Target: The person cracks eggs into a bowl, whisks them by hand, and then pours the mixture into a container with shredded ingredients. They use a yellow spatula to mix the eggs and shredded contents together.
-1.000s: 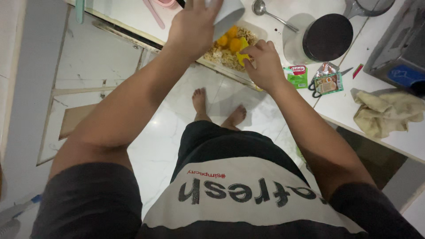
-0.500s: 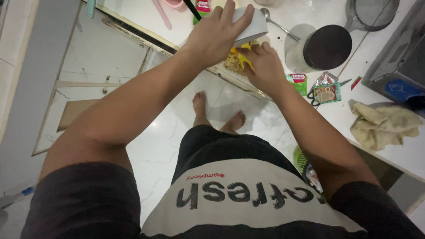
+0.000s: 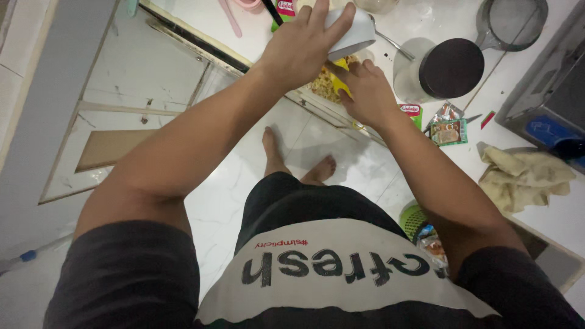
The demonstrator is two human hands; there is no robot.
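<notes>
Two hands over noodles at the counter's edge

The left hand (image 3: 301, 52) grips a tilted white bowl (image 3: 350, 30) from above – fingers spread over its side – right over the noodles (image 3: 323, 85) on the white counter (image 3: 396, 24). Just beside it, the right hand (image 3: 365, 91) curls shut around a yellow utensil (image 3: 341, 82) in the noodles. Further right stand a dark lid (image 3: 451, 67), a strainer (image 3: 509, 21), opened sachets (image 3: 448, 128) and a crumpled cloth (image 3: 524, 173) – all well apart from the hands.
</notes>
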